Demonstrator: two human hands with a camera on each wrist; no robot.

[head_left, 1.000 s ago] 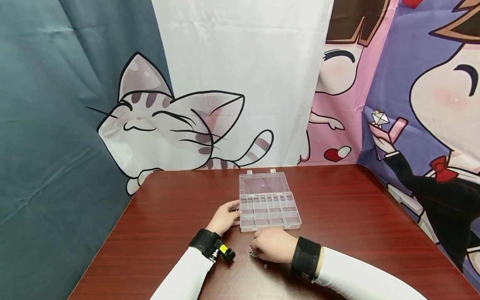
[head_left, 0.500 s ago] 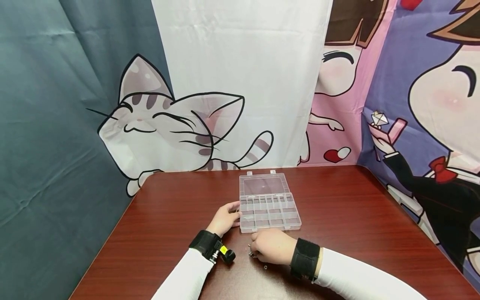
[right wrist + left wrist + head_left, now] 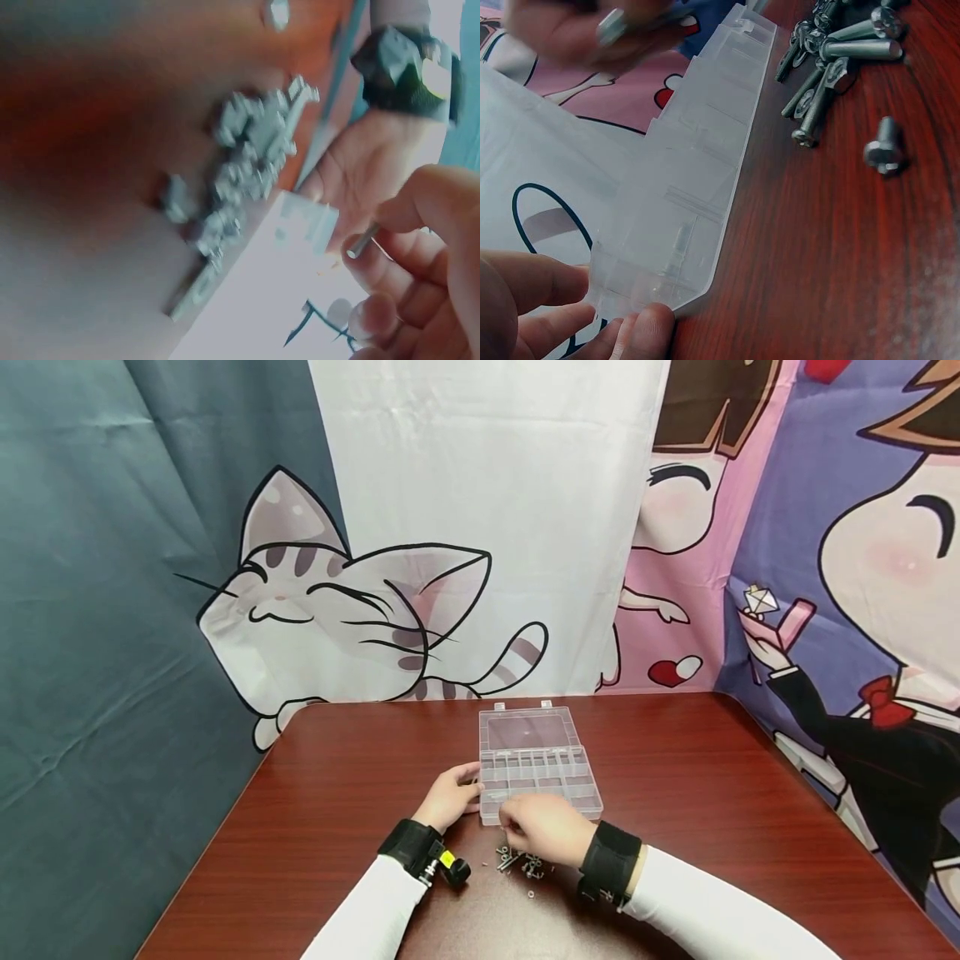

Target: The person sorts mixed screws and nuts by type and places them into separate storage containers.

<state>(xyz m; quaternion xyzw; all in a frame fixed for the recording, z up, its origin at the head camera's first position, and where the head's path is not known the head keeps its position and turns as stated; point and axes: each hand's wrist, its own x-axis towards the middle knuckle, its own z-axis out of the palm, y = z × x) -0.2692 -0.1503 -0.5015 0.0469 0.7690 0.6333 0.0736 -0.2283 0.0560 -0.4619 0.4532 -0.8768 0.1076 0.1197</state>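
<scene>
Bolts and nuts (image 3: 525, 864) lie in 1 pile on the table (image 3: 315, 893), just in front of 1 clear plastic box (image 3: 536, 770); they overlap too much to count. 1 small metal piece (image 3: 531, 894) sits apart from the pile, nearer the person. 1 blurred shape like a bolt shows through the box wall at the left front corner.

Of the 2 hands, the left hand (image 3: 450, 795) holds that corner of the box with thumb and fingers. The right hand (image 3: 547, 828) pinches 1 bolt (image 3: 364, 240) over the box's front edge, hiding part of the front compartments from the head view. 1 lid (image 3: 527, 728) is folded back, with 2 latches at its far edge. 2 black bands circle the wrists, and 1 drawn cat (image 3: 330, 618) covers the cloth behind.

In the frame from 0.5 seconds ago, the right hand was down at the pile, covering most of it; now it is farther forward and the pile is exposed. Box and left hand keep their places.
</scene>
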